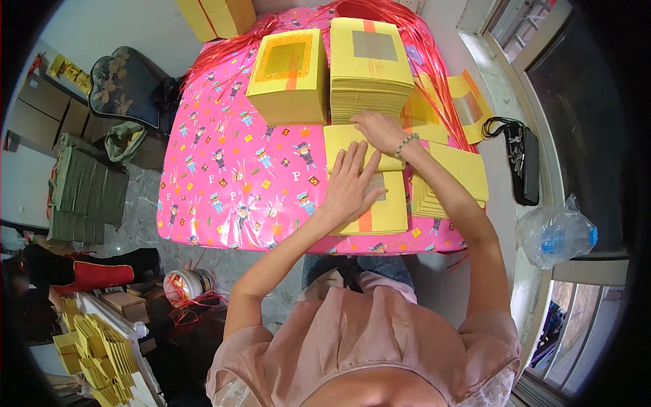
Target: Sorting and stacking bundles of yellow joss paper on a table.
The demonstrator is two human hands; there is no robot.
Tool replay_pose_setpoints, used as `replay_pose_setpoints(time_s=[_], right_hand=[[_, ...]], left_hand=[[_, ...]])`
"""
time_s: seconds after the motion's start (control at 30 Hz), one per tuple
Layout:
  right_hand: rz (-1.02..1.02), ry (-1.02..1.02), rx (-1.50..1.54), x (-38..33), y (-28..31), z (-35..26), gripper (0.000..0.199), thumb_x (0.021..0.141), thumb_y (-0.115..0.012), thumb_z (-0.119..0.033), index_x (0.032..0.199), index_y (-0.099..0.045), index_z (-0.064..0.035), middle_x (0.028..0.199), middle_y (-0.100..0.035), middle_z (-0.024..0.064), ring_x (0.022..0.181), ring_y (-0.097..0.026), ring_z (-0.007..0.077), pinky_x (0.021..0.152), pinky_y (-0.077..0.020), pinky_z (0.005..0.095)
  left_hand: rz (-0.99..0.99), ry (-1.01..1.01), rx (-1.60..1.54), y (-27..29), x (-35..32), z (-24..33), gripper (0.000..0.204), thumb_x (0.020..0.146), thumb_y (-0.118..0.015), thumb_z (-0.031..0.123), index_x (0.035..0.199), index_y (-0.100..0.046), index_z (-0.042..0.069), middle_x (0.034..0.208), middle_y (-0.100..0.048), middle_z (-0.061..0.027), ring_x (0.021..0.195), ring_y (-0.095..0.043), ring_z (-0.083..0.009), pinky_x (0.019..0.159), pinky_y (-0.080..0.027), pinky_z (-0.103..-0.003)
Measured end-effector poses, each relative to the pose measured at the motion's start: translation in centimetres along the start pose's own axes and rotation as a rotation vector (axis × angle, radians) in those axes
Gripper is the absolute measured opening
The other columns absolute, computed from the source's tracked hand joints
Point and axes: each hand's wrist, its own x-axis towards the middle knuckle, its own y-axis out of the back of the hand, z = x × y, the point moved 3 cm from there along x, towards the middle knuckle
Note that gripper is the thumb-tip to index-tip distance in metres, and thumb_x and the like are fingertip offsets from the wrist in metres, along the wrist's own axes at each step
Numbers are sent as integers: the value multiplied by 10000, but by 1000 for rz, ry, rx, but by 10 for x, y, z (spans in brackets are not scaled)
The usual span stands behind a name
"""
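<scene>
My left hand [351, 180] lies flat with its fingers spread on a folded yellow paper sheet [337, 139]. Beneath that sheet is a low pile of yellow paper [397, 203] with an orange stripe. At the sheet's far edge, my right hand [381, 132], with a beaded bracelet at the wrist, has its fingers bent together on the paper; the fingertips are partly hidden. Just beyond stands a tall stack of yellow paper [369, 98] with a silver square on top. Right of my hands is a fanned pile of yellow sheets [458, 176].
Another yellow stack [288, 102] with a gold square stands on the pink patterned tablecloth [230, 183]. Red plastic strips [444, 81] trail along the far right side. On the right ledge are a black pouch with keys [525, 163] and a bagged bottle [556, 237]. A chair [125, 88] stands left.
</scene>
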Motion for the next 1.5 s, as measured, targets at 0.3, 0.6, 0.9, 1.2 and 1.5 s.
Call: replay_pose_setpoints(time_s=[0.3, 0.6, 0.9, 1.2, 1.5], right_hand=[[-61, -39, 61, 1, -6, 4, 252, 956, -490, -185, 1081, -652, -38, 1099, -659, 173, 1036, -640, 367, 865, -523, 483], [-119, -101, 129, -3, -2, 1, 279, 1001, -462, -212, 1159, -626, -50, 1156, -635, 165, 1080, -603, 386, 923, -484, 478], [-92, -76, 155, -2, -4, 4, 241, 982, -488, -174, 1122, -621, -29, 1137, -635, 172, 1075, -605, 373, 910, -491, 470], [-91, -107, 183, -1, -12, 8, 245, 968, -486, -191, 1115, -629, -57, 1129, -630, 135, 1065, -616, 353, 891, -493, 481], [-59, -84, 97, -18, -4, -9, 262, 938, -546, -129, 1175, -597, -29, 1153, -610, 165, 1120, -588, 356, 933, -477, 472]], left_hand=[[-8, 0, 15, 1, 3, -1, 736, 940, -553, 484, 1507, -357, 58, 1539, -293, -281, 1439, -260, -445, 1176, -204, -552], [-22, 10, 20, 0, 2, -1, 744, 938, -557, 477, 1516, -341, 62, 1542, -288, -281, 1434, -266, -450, 1174, -212, -550], [-16, 19, 22, -2, 1, -1, 739, 941, -553, 478, 1514, -344, 60, 1541, -287, -285, 1431, -269, -455, 1170, -219, -550], [-10, 28, 0, -5, 0, -2, 739, 937, -559, 470, 1513, -346, 59, 1529, -305, -289, 1422, -280, -461, 1164, -229, -553], [-16, 25, -19, -6, 0, -2, 699, 935, -565, 459, 1470, -398, 42, 1520, -318, -295, 1423, -273, -476, 1162, -229, -565]])
